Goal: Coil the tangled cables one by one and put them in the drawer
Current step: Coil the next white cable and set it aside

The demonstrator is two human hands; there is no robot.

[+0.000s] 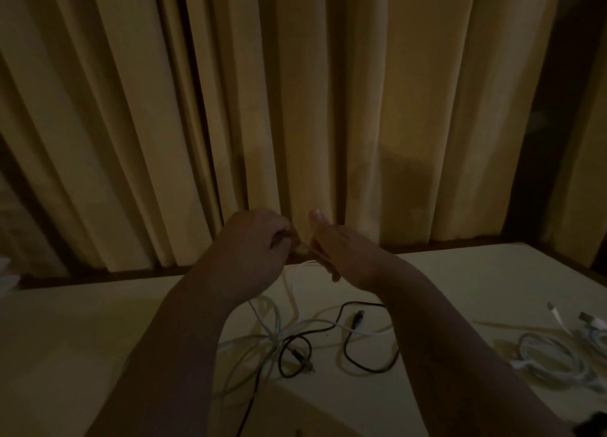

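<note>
The left hand [259, 239] and right hand [345, 256] pinch one white cable [288, 285] — a tangle [295, 341] is left, some coils [555, 361] look done.

Both forearms reach forward and up, wrists close together. The left hand [259, 239] curls its fingers round a white cable [289, 292]. The right hand [345, 252] pinches the same cable, thumb raised.
</note>
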